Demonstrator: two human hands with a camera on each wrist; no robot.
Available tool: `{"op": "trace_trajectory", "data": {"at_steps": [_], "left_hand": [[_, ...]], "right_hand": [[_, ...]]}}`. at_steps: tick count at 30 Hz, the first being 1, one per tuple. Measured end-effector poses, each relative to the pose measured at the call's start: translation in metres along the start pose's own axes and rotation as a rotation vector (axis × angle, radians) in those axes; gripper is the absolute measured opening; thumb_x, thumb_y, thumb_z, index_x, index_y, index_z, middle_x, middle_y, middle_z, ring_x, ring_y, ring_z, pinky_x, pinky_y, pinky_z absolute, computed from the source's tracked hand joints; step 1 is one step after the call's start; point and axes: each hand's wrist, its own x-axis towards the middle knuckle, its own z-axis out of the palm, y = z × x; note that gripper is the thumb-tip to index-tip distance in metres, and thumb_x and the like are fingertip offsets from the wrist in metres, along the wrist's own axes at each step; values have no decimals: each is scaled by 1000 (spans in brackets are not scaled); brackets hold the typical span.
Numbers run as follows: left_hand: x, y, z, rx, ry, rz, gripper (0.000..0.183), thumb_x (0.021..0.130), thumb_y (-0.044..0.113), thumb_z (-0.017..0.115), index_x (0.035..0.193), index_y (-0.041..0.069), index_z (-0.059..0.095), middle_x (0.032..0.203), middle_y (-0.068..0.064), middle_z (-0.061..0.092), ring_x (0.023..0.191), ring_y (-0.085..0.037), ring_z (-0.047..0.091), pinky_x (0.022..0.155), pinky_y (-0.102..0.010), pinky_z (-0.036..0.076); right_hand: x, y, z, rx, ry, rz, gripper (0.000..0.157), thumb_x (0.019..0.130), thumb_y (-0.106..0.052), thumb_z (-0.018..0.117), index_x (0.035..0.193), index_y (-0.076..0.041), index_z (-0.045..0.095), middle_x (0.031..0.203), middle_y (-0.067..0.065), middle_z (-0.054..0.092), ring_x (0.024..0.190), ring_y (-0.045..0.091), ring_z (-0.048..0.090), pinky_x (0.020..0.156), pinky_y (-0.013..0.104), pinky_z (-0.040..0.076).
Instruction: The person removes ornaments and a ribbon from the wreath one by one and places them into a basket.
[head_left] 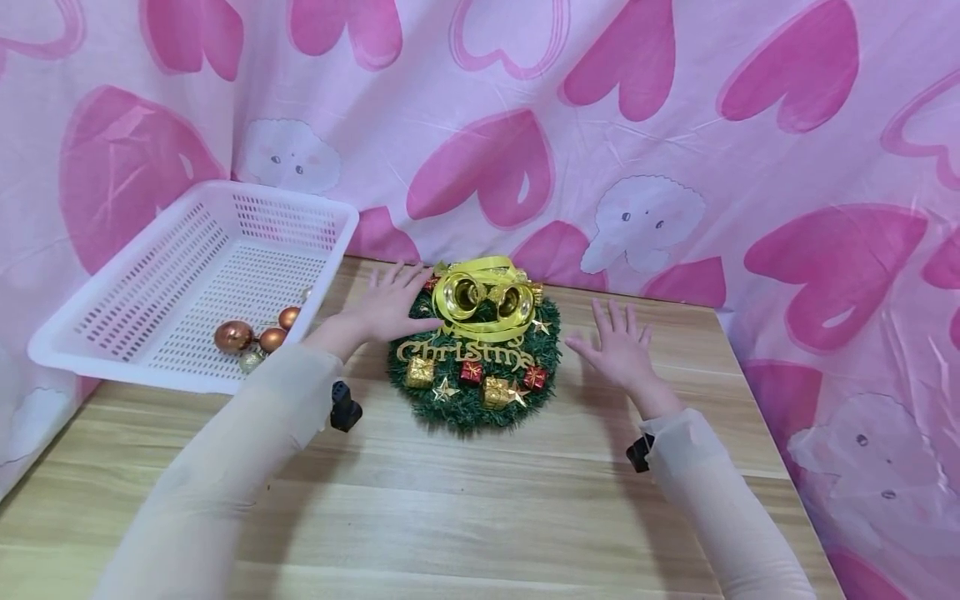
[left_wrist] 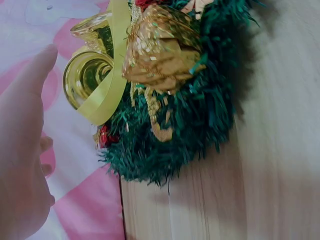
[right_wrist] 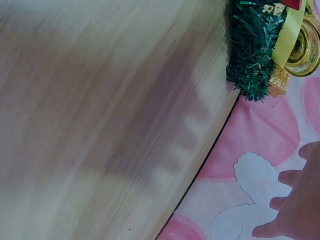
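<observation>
A green Christmas wreath [head_left: 465, 412] lies on the wooden table, with gold lettering, small red and gold gift boxes and gold stars on it. Two gold bells [head_left: 461, 296] and a yellow ribbon [head_left: 487, 333] sit at its upper part. My left hand [head_left: 386, 308] is spread at the wreath's upper left edge, its thumb reaching toward the bells. In the left wrist view the ribbon [left_wrist: 107, 100] loops beside a gold gift box [left_wrist: 162, 50]. My right hand [head_left: 622, 348] is spread to the right of the wreath, apart from it, holding nothing.
To the left stands a white plastic basket [head_left: 341, 217] with perforated walls, several copper-coloured balls [head_left: 234, 336] inside. Behind the table [head_left: 465, 517] hangs a pink curtain [head_left: 637, 150] with hearts. Black wrist cameras [head_left: 345, 407] sit under both sleeves.
</observation>
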Motion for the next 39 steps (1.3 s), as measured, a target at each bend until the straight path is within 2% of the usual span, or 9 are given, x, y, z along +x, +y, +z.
{"op": "trace_trajectory", "data": {"at_steps": [6,11,17,22,25,28,30,33,39], "left_hand": [[18,6,4,-110,-15,-10,92,86,64,48,151,11,9,155,-18,18,141,-43,14,113,-63,8],[28,5,8,-214,-29,-27,92,88,58,49,149,3,9,154,-22,16,141,-42,15,116,-56,13],[36,3,12,-353,-31,-34,82,93,41,51,148,-3,8,153,-24,16,140,-39,22,116,-49,19],[41,3,15,-466,-10,-85,76,95,31,52,147,-3,10,152,-25,20,138,-39,27,115,-48,23],[44,4,18,-467,-18,-127,76,95,30,52,147,-4,8,151,-27,21,137,-40,28,115,-49,24],[45,6,20,-464,-38,-177,77,95,31,50,147,-6,7,150,-27,22,137,-40,27,114,-49,25],[47,7,21,-475,-44,-202,76,95,31,50,146,-6,7,149,-28,24,136,-40,29,113,-49,27],[48,9,22,-513,-33,-224,71,94,27,51,145,-6,13,144,-27,33,131,-39,36,110,-49,33],[53,10,24,-606,0,-252,64,94,19,52,143,-6,20,137,-27,41,123,-38,45,103,-47,41]], "right_hand": [[0,-2,4,21,12,12,91,89,-60,45,151,-14,-2,156,21,1,141,48,-3,107,70,-4],[2,-5,11,91,3,15,95,87,-58,51,151,-10,-1,154,25,9,137,52,11,110,67,8],[2,-8,21,320,-62,68,101,85,-53,59,150,-12,-5,154,27,5,139,48,9,110,65,14],[2,-12,31,492,-108,97,99,85,-47,62,150,-5,1,150,28,20,136,44,26,112,55,24],[2,-15,38,584,-142,142,95,86,-44,63,150,-4,6,145,27,32,121,40,47,101,47,44],[2,-19,43,693,-179,180,90,87,-39,63,150,-4,8,141,28,36,101,33,60,83,37,55],[2,-21,45,752,-190,196,88,87,-35,64,150,-5,10,139,28,37,89,28,62,74,32,57],[3,-24,48,804,-198,195,86,87,-29,66,149,-3,13,140,29,36,85,24,62,72,31,58],[6,-26,54,742,-181,204,83,85,-22,69,148,-3,18,137,29,38,83,21,60,73,29,57]]}}
